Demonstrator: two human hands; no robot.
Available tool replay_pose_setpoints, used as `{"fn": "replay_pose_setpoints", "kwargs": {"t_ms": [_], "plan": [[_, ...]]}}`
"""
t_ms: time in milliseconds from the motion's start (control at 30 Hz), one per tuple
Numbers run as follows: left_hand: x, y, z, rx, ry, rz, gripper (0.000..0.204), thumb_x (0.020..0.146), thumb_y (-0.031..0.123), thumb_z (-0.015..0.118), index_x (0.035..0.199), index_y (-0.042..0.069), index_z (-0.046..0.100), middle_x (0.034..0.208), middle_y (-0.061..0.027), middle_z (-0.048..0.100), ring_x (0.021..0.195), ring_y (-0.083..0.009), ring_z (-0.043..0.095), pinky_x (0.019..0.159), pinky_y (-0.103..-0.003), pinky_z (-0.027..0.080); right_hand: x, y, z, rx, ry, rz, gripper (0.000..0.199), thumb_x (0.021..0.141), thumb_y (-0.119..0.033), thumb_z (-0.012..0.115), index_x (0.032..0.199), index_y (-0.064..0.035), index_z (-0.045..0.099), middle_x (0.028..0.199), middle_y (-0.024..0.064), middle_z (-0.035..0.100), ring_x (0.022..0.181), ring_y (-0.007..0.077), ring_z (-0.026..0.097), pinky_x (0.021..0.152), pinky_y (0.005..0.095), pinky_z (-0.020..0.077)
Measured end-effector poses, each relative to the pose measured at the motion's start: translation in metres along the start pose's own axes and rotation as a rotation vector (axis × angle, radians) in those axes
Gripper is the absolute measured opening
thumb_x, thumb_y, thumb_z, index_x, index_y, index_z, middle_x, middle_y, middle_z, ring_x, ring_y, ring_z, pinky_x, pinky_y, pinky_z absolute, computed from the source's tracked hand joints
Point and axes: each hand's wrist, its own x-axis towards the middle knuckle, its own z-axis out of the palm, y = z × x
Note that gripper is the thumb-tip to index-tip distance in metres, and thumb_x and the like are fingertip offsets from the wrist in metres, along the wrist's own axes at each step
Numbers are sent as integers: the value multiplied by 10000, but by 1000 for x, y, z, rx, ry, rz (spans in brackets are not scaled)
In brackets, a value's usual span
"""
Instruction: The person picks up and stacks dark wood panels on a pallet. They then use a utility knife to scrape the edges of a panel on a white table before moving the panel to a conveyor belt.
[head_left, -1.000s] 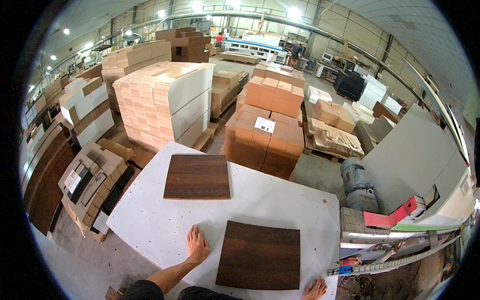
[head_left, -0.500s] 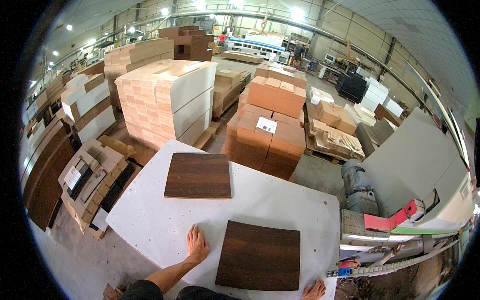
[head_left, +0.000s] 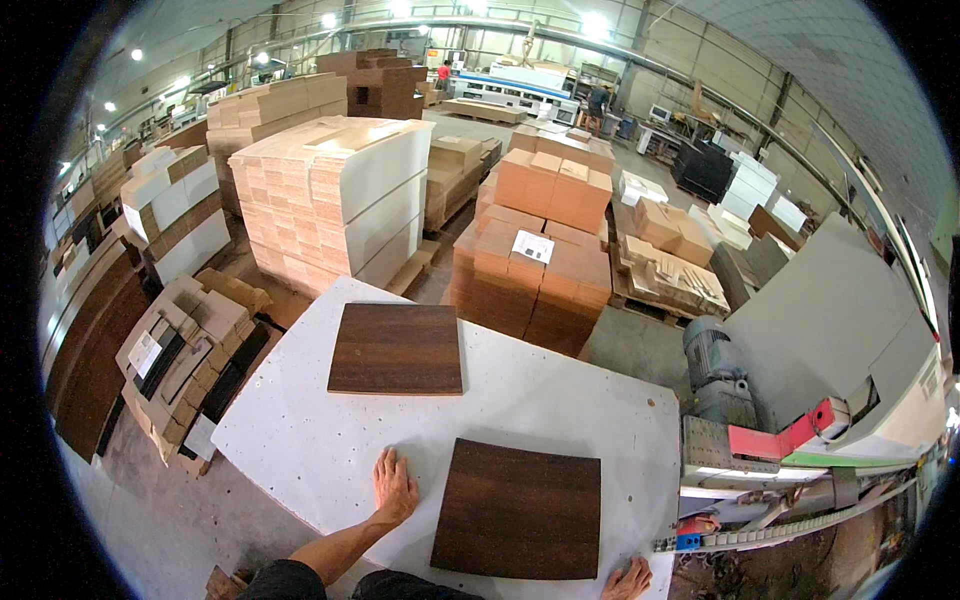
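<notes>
Barely anything has moved since the earlier frames: both hands and both brown panels keep their places, and only the view itself has shifted very slightly.

Wooden pallets serve as the carriers around the work. One pallet (head_left: 655,309), beyond the table to the right, bears light brown packages and loose cream-coloured strips. Farther left, a tall stack of pale boards (head_left: 300,215) with white faces stands on a pallet, and beside it a reddish-brown stack (head_left: 500,300) carries a white sheet of paper (head_left: 533,246) on top.

Closer in, the near panel (head_left: 517,510), dark brown with wood grain, lies flat on the white table (head_left: 560,410) between the two hands. The left hand (head_left: 396,487) lies palm down on the tabletop, fingers extended and gripping nothing, just left of that panel and apart from it. The right hand (head_left: 627,580) rests loosely at the table's near right edge, its fingers relaxed and free of any object, just beyond the panel's lower right corner; the picture's lower border cuts off the wrist. The far panel (head_left: 395,349), smaller in view, lies flat near the table's far edge, ahead of the left hand and well apart from it.
</notes>
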Motion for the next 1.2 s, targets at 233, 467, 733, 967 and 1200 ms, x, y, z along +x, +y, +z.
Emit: {"fn": "replay_pose_setpoints", "kwargs": {"t_ms": [233,467,733,967,1200], "plan": [[0,-1,3,6,11,-9,522,826,131,602,1297,-74,508,1469,-289,377,1408,-458,292,1166,-557,236,0,2,1,-18,-30,32,464,953,-362,552,1326,-87,582,1319,170,574,1195,414,499,965,565,402],[0,-2,6,1,7,-16,522,831,136,605,1299,-73,507,1479,-284,365,1414,-452,283,1171,-551,229,-1,3,2,-20,-15,23,484,950,-384,544,1346,-107,570,1324,168,573,1215,409,494,977,570,394],[0,-2,5,17,-8,-16,522,830,128,619,1298,-68,497,1484,-281,354,1418,-448,273,1174,-545,226,2,-4,-4,25,-28,54,479,965,-403,528,1333,-98,572,1342,184,556,1234,415,479,982,585,385],[0,-3,6,18,-21,-30,519,847,134,613,1311,-66,491,1490,-278,350,1425,-442,266,1178,-543,220,-1,2,2,21,-27,45,480,959,-391,529,1330,-89,575,1348,184,551,1232,434,469,989,597,379],[0,-1,3,2,-4,-8,537,839,142,625,1314,-68,488,1478,-286,358,1414,-452,281,1169,-552,230,-5,19,19,-13,-57,48,500,920,-373,556,1339,-102,572,1373,182,529,1242,463,441,997,631,356]]}}
